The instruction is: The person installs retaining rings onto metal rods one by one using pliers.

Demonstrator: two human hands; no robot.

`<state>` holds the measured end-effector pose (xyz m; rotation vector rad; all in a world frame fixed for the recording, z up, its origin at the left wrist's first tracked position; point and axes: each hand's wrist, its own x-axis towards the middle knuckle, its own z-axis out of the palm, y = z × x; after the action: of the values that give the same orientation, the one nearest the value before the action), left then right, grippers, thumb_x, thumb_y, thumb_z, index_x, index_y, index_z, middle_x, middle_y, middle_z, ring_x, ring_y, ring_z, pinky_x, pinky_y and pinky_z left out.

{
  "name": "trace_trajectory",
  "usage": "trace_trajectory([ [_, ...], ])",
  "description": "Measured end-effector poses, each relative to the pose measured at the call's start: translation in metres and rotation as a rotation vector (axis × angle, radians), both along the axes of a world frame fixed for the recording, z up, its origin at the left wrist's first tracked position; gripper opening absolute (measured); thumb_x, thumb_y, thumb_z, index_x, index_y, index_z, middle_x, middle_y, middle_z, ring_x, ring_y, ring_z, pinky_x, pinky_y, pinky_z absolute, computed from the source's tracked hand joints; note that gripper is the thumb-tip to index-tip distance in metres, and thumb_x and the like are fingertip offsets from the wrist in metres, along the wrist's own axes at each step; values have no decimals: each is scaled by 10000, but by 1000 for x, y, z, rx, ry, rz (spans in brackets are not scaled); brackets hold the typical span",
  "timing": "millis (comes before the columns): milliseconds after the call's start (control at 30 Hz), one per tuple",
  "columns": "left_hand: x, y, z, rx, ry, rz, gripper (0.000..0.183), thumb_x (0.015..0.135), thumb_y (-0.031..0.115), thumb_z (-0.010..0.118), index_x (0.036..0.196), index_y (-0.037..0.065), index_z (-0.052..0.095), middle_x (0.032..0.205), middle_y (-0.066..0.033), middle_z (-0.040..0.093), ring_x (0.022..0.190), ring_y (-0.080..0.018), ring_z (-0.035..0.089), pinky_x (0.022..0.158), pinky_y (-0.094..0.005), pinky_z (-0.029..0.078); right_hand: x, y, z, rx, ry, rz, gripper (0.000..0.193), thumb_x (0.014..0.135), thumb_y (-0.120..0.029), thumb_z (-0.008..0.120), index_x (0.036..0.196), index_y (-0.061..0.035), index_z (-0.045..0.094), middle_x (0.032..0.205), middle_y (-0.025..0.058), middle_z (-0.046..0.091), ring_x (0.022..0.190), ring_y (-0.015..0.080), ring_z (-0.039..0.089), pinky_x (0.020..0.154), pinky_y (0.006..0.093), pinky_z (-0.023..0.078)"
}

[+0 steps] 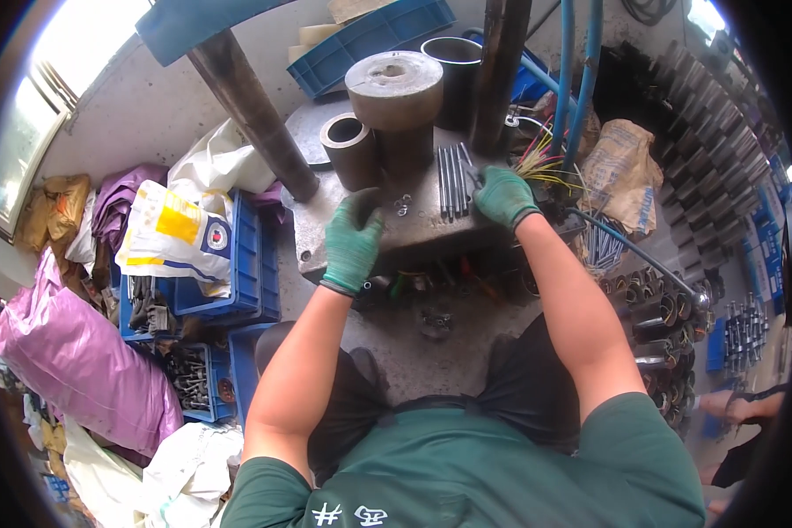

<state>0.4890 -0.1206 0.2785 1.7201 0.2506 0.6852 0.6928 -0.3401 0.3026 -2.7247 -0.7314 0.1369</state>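
My left hand point(352, 245), in a green glove with darkened fingertips, hovers at the press bed's front edge. Its thumb and fingers are apart with nothing visible between them. My right hand point(504, 197), gloved alike, is at the right end of a row of slim metal rods point(450, 185). Its fingers close around the end rod, though the grip is partly hidden. Between my hands, a few small shiny metal pieces point(403, 205) lie on the worn metal bed point(326, 216). Behind them stand a thick hollow cylinder point(348, 141) and a heavy round ram block point(394, 88).
Steel columns point(251, 114) flank the bed. Blue hoses point(565, 88) and loose yellow wires point(541, 165) run at right, near a brown sack point(623, 172) and stacked metal tubes point(656, 317). Blue crates point(255, 255) and a purple sack point(88, 352) fill the left. Another person's hand point(730, 407) shows far right.
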Motion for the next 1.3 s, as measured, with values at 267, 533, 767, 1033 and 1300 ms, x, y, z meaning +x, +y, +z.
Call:
trace_trajectory([
  [267, -2, -22, 24, 673, -77, 27, 466, 858, -18, 738, 1312, 77, 690, 1216, -124, 679, 1100, -288, 671, 962, -388, 559, -48, -13, 32, 986, 554, -8, 258, 897, -121, 691, 1106, 28, 674, 886, 37, 661, 765, 133, 589, 720, 306, 507],
  [533, 3, -30, 31, 1026, -229, -8, 572, 771, 22, 763, 1326, 127, 674, 1282, -138, 652, 1184, -377, 615, 1019, -503, 508, -96, -10, 41, 1083, 977, 176, 199, 905, -99, 719, 1080, -15, 670, 930, 18, 655, 848, 103, 604, 779, 267, 507],
  [767, 1, -21, 28, 982, -103, -210, 517, 779, 30, 770, 1286, 88, 685, 1185, -163, 675, 1131, -398, 638, 960, -500, 527, -98, -5, 32, 1060, 1095, 231, 318, 914, -92, 718, 1214, 12, 699, 1003, 34, 682, 910, 115, 651, 843, 285, 543],
  [1033, 4, 9, 21, 656, -16, -46, 268, 932, 24, 705, 1198, 55, 708, 1027, -161, 642, 854, -349, 688, 747, -418, 579, -87, -8, 23, 1264, 1332, -110, 329, 998, -195, 695, 1279, -38, 632, 906, 37, 698, 784, 152, 668, 723, 306, 562],
  [1300, 11, 44, 7, 752, 446, 90, 380, 884, 172, 701, 1252, 79, 713, 1184, -208, 645, 1056, -430, 670, 917, -501, 557, -71, -13, 16, 1343, 1312, -309, 204, 1021, -275, 683, 1100, -87, 694, 865, 54, 723, 708, 143, 654, 633, 312, 548],
])
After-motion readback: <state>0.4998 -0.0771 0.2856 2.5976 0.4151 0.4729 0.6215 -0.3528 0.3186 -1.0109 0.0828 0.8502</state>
